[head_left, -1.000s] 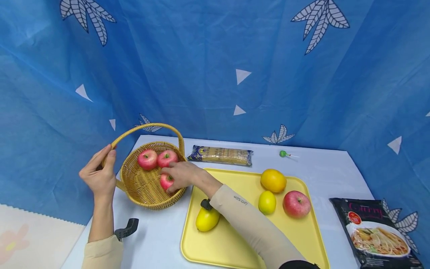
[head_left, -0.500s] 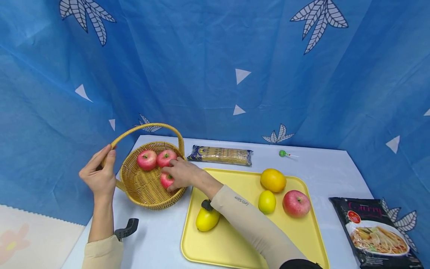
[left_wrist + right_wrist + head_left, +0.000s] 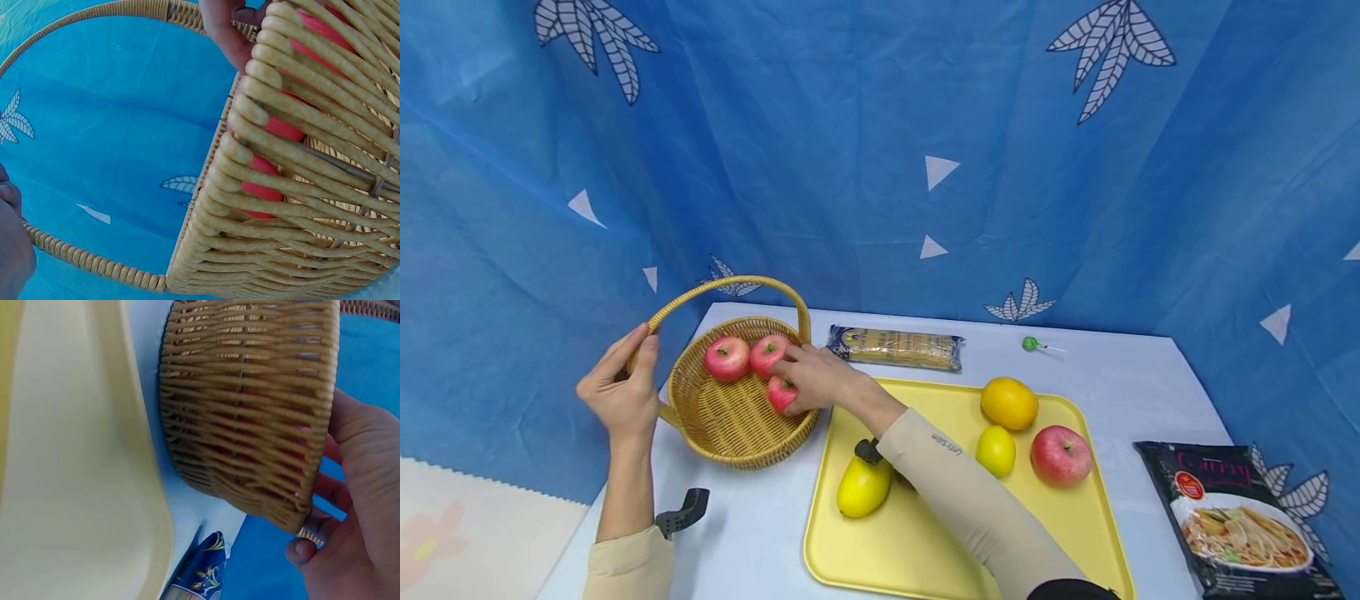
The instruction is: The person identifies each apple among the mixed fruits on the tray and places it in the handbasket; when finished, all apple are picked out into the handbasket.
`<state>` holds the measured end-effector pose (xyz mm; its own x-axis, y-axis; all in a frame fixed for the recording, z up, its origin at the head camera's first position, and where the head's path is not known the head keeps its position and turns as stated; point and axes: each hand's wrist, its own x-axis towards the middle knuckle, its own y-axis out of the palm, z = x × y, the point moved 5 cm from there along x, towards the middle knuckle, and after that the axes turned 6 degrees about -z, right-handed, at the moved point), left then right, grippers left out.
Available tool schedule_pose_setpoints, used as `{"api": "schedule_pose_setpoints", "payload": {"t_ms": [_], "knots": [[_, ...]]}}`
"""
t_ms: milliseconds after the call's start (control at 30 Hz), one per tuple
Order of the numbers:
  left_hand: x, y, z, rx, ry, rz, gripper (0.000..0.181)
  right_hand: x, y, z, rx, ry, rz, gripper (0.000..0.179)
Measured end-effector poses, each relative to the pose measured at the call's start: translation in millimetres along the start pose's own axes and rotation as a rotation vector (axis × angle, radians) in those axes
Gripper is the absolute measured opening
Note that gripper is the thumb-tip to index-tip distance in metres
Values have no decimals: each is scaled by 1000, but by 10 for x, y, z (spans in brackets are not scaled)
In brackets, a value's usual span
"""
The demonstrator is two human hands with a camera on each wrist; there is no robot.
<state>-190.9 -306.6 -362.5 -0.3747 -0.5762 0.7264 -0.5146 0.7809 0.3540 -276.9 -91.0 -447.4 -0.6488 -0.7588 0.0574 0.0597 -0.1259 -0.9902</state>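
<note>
My left hand grips the arched handle of a round wicker basket on its left side. Inside the basket, toward the back, lie two red apples. A third apple sits against the right inner wall, partly hidden under my right hand. That hand reaches over the right rim with its thumb and fingers curled round this apple; one finger overlaps the apple behind it. In the right wrist view, fingers bend over the rim and a little red shows between them.
A yellow tray right of the basket bears an oval yellow fruit under my right forearm, a smaller lemon, an orange-yellow fruit and an apple. Behind lie a noodle packet and lollipop; at right, a curry packet.
My right hand has shifted slightly right and back, and the third apple has moved with it toward the basket's right wall. My left hand stays on the handle.
</note>
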Motion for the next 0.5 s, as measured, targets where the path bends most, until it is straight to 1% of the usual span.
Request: {"api": "schedule_pose_setpoints", "payload": {"t_ms": [133,267,433,500], "knots": [[-2,-5,-7,-13,-6,-10,18,-9,9,-39,56,14,-9,70],[-2,-6,-10,-11,-11,-11,18,-20,21,-44,68,15,-14,71],[-3,-2,-17,-9,-8,-9,17,-32,34,-45,66,13,1,75],[-5,0,-15,-24,-10,-11,18,-32,36,-48,72,11,2,75]]}}
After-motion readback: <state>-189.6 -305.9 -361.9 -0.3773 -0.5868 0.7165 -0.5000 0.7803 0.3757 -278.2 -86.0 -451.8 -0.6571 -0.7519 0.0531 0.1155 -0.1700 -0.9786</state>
